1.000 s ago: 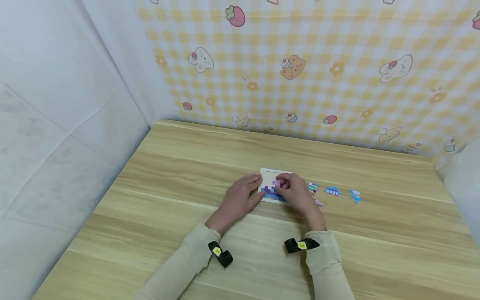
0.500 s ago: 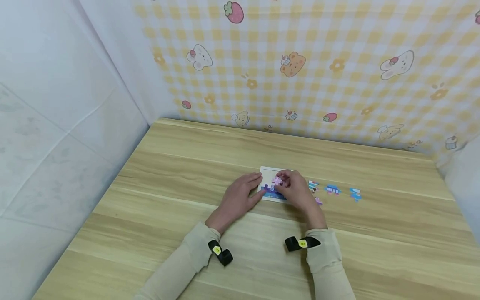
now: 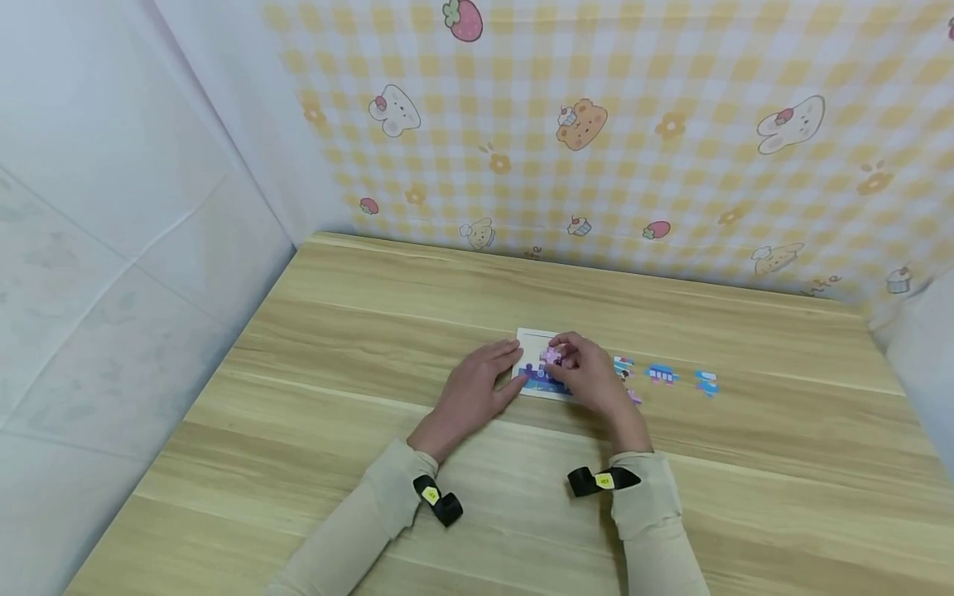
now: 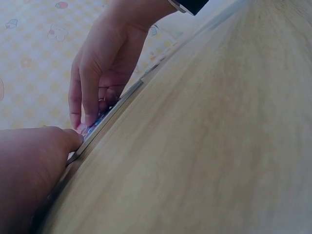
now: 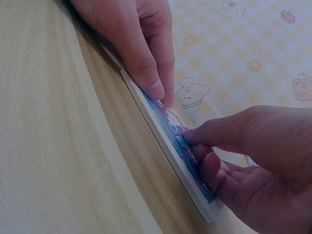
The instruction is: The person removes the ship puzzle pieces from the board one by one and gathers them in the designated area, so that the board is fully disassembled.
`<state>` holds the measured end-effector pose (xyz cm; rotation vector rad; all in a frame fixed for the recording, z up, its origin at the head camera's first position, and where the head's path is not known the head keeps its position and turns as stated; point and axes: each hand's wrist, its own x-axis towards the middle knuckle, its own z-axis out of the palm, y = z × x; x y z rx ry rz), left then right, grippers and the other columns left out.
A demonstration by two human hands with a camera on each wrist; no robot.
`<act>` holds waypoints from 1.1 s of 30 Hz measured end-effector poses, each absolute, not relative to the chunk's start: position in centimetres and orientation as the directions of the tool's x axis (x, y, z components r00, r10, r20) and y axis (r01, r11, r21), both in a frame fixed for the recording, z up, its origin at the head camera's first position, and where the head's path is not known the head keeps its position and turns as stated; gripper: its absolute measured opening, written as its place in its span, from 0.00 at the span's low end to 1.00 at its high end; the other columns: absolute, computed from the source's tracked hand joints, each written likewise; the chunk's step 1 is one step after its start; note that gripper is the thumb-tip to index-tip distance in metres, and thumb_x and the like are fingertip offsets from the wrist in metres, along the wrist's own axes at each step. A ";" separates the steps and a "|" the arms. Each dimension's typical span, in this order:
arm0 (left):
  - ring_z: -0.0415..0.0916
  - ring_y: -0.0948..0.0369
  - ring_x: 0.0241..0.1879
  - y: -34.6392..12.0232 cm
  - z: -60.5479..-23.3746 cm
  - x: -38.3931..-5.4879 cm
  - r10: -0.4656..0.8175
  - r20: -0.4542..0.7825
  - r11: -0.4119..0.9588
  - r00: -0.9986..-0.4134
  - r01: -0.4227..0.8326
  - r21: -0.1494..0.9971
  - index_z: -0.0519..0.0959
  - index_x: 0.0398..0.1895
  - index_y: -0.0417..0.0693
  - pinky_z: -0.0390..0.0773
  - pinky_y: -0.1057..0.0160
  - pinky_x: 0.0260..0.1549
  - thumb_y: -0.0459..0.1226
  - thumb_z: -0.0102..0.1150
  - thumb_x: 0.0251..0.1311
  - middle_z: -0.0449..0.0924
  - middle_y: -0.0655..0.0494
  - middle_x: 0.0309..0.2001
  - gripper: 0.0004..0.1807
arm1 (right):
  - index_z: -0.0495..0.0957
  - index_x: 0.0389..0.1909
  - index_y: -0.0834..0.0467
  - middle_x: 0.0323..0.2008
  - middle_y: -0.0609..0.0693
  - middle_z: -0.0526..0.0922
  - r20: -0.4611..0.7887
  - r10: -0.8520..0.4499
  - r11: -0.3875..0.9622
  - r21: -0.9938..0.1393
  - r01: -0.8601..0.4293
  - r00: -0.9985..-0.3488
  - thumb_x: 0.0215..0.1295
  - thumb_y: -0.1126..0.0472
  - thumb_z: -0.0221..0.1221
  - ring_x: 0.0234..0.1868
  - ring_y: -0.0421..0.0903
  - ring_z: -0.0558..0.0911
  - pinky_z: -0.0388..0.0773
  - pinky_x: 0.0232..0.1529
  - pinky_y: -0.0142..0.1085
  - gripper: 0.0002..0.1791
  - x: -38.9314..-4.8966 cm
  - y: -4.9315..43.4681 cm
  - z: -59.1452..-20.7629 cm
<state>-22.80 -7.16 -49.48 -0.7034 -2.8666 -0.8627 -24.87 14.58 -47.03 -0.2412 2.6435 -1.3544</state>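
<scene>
A white-framed jigsaw board [image 3: 531,334] lies on the wooden table, its lower part filled with blue and purple pieces. My left hand [image 3: 477,385] rests at the board's left side, thumb and fingertips on the frame's edge. Between the thumb and fingers of my right hand [image 3: 589,374] is a pink jigsaw piece [image 3: 551,356], held over the middle of the board. In the right wrist view the right hand [image 5: 243,161] is low over the blue picture, and the left thumb [image 5: 155,90] presses the frame's corner. The right hand hides the board's right part.
To the right of the board lie several loose jigsaw pieces: a purple and blue one [image 3: 662,373], a light blue one [image 3: 707,382], a multicoloured one [image 3: 623,366] and a pink one [image 3: 633,396]. A yellow checked cloth [image 3: 633,182] hangs behind the table [image 3: 335,331].
The pink piece in my right hand has turned a little and shows more of its face over the board. My left hand stays in place on the frame. The head view has tilted slightly.
</scene>
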 end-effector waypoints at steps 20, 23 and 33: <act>0.67 0.55 0.73 -7.1 -49.1 -23.1 0.388 0.186 0.731 -0.903 0.424 0.534 0.76 0.69 0.43 0.64 0.56 0.74 0.49 0.60 0.73 0.72 0.53 0.72 0.28 | 0.78 0.56 0.62 0.39 0.58 0.82 -0.076 -0.205 0.503 -0.864 -0.039 -0.976 0.77 0.65 0.58 0.29 0.46 0.78 0.78 0.29 0.32 0.12 -25.1 14.7 -47.0; 0.67 0.55 0.73 -7.1 -49.1 -23.1 0.390 0.187 0.729 -0.902 0.426 0.535 0.76 0.69 0.43 0.64 0.56 0.74 0.49 0.60 0.73 0.72 0.53 0.72 0.28 | 0.78 0.56 0.63 0.39 0.58 0.82 -0.079 -0.201 0.489 -0.872 -0.030 -0.976 0.76 0.66 0.58 0.28 0.46 0.78 0.78 0.29 0.31 0.12 -25.1 14.7 -46.9; 0.68 0.54 0.73 -7.0 -49.3 -23.0 0.398 0.204 0.726 -0.894 0.443 0.526 0.77 0.68 0.42 0.64 0.55 0.74 0.49 0.60 0.73 0.73 0.52 0.71 0.28 | 0.78 0.56 0.65 0.39 0.59 0.82 -0.079 -0.209 0.450 -0.893 -0.024 -0.975 0.76 0.68 0.58 0.28 0.46 0.79 0.79 0.28 0.30 0.12 -25.0 14.8 -47.0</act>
